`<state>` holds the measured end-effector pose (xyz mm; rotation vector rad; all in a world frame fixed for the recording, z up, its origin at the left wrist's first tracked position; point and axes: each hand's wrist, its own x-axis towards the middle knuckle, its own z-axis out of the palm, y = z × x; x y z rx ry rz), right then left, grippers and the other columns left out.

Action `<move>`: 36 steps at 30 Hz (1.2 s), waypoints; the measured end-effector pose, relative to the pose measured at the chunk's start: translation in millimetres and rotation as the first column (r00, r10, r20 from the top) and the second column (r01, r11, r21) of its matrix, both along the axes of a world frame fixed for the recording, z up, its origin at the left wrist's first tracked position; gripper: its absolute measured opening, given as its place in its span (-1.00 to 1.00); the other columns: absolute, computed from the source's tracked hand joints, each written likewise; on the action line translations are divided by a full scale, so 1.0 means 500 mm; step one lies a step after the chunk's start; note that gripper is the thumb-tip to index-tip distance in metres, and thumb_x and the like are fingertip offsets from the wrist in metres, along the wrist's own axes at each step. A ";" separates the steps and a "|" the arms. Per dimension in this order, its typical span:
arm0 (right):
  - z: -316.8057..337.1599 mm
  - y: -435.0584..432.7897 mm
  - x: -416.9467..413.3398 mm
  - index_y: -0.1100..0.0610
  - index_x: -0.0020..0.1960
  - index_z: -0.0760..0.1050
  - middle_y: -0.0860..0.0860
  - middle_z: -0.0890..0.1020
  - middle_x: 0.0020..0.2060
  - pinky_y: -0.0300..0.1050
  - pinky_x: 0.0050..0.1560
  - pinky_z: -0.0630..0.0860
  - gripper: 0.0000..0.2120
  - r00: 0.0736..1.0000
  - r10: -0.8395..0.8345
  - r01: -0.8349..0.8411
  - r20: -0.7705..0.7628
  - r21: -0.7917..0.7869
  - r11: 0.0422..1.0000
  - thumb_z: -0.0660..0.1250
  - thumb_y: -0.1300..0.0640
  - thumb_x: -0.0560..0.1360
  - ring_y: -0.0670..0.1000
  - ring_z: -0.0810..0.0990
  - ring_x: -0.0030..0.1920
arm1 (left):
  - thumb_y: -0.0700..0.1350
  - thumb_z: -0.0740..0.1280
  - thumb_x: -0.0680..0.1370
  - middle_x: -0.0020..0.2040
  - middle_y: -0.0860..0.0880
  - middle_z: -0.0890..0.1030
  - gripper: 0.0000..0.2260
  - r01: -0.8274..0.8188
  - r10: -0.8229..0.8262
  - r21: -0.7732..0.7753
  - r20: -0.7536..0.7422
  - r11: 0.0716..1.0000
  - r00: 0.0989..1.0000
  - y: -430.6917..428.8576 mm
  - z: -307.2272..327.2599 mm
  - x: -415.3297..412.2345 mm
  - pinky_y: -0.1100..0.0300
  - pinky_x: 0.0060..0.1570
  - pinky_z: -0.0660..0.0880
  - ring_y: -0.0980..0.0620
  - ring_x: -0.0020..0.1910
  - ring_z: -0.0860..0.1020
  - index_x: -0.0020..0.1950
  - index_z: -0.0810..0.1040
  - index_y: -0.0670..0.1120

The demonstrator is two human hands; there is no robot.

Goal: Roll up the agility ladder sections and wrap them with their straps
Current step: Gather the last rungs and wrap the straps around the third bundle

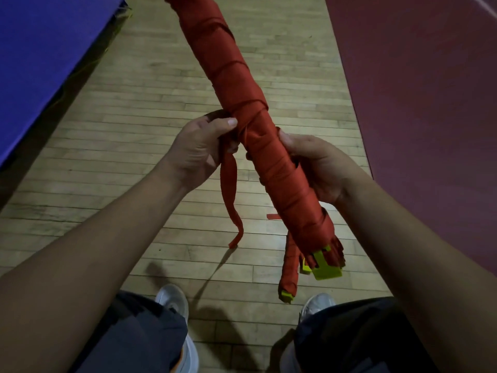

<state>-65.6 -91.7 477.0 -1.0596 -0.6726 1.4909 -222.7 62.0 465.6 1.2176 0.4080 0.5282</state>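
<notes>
Fingers of your left hand [199,152] were curled round the loose strap [230,189], with the thumb [228,121] pressed on it right where it left the roll [242,90]. You held the strap tight against the roll's left side, and its free tail hung down below your fist, twisted, ending above the floor [134,130].

Your right hand [320,168] gripped the roll from the right, a little lower than the left. The thumb lay along the near side and the fingers went round behind, mostly hidden.

You held the red roll up in front of you, between both hands. It slanted from the top of the view down towards your right knee. Strap turns spiralled along it, loose higher up and close together between your hands. Yellow rungs [326,267] stuck out of its lower end.

A smaller roll [289,267], red with a yellow end, showed just left of that end. I cannot tell whether it hung or lay on the floor.

Your shoes [173,300] stood on the wooden boards. A blue mat [40,63] lay to the left and a dark red mat [430,90] to the right.
</notes>
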 end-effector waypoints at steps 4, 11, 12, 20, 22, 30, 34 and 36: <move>-0.004 0.001 -0.003 0.35 0.24 0.54 0.15 0.67 -0.16 -0.05 -0.15 0.64 -0.66 0.981 -0.166 0.160 0.097 0.064 0.985 0.36 0.19 0.53 0.05 0.66 -0.22 | -0.28 0.27 0.62 -0.17 -0.05 0.67 -0.86 0.020 -0.006 0.134 -0.104 0.991 0.995 0.021 0.007 -0.009 0.25 -0.26 0.43 0.06 -0.32 0.48 0.01 0.63 -0.15; -0.012 0.017 -0.014 0.24 0.13 0.57 0.16 0.67 -0.11 0.08 -0.07 0.61 -0.78 0.863 -0.453 0.434 0.224 0.129 0.891 0.44 0.31 0.49 0.17 0.64 -0.09 | -0.10 0.38 0.60 -0.14 -0.03 0.74 -0.89 -0.070 0.246 0.566 -0.241 0.822 0.939 -0.002 0.008 -0.010 0.23 -0.27 0.42 0.09 -0.38 0.46 0.07 0.68 -0.06; -0.017 0.020 -0.018 0.23 0.14 0.56 0.17 0.67 -0.08 0.11 -0.06 0.62 -0.74 0.838 -0.474 0.458 0.270 0.124 0.880 0.48 0.30 0.47 0.18 0.65 -0.08 | -0.05 0.41 0.58 -0.20 -0.05 0.71 -0.88 -0.095 0.267 0.576 -0.222 0.812 0.938 -0.013 0.010 -0.007 0.20 -0.24 0.43 0.10 -0.37 0.47 0.05 0.69 -0.04; -0.040 0.035 -0.075 0.13 0.20 0.42 0.05 0.56 0.07 -0.17 -0.32 0.63 -0.51 0.692 -0.407 0.423 0.596 0.122 0.898 0.60 0.19 0.39 -0.22 0.64 -0.21 | 0.03 0.52 0.49 -0.44 0.23 0.55 -0.78 -0.324 0.486 0.499 -0.238 0.804 0.841 -0.049 -0.015 0.014 0.40 -0.32 0.39 0.29 -0.41 0.48 0.00 0.70 -0.09; -0.036 0.037 -0.061 0.12 0.16 0.48 0.09 0.62 0.07 -0.03 -0.17 0.68 -0.59 0.714 -0.385 0.405 0.585 0.103 0.908 0.59 0.15 0.41 -0.11 0.65 -0.07 | 0.00 0.51 0.50 -0.42 0.23 0.57 -0.84 -0.310 0.456 0.467 -0.239 0.828 0.857 -0.041 -0.012 0.009 0.41 -0.30 0.41 0.31 -0.39 0.50 -0.01 0.69 -0.06; -0.032 0.046 -0.007 0.35 0.40 0.45 0.29 0.56 0.25 0.20 0.36 0.41 -0.47 0.953 -0.292 0.294 0.079 -0.010 0.956 0.30 -0.03 0.61 0.21 0.50 0.19 | -0.09 0.43 0.48 -0.18 -0.01 0.59 -0.78 0.077 -0.030 0.182 -0.244 0.980 0.969 -0.019 -0.005 -0.010 0.33 -0.25 0.44 0.15 -0.28 0.49 0.06 0.66 -0.17; -0.031 0.042 0.012 0.31 0.31 0.51 0.18 0.69 -0.02 0.09 0.36 0.34 -0.60 0.958 -0.254 0.258 -0.135 0.012 0.966 0.21 0.03 0.65 0.17 0.55 0.09 | -0.14 0.39 0.50 -0.15 -0.03 0.66 -0.79 0.268 -0.246 0.069 -0.231 0.961 0.941 -0.036 -0.018 -0.011 0.32 -0.28 0.50 0.12 -0.25 0.57 0.09 0.65 -0.18; -0.033 0.035 0.025 0.20 0.20 0.60 0.15 0.68 -0.02 0.09 0.34 0.18 -0.73 0.962 -0.194 0.210 -0.194 0.064 0.976 0.31 0.07 0.59 0.13 0.48 0.06 | -0.14 0.41 0.49 -0.12 -0.06 0.65 -0.74 0.299 -0.290 0.011 -0.221 0.954 0.931 -0.036 -0.022 -0.010 0.32 -0.29 0.50 0.11 -0.26 0.57 0.14 0.64 -0.22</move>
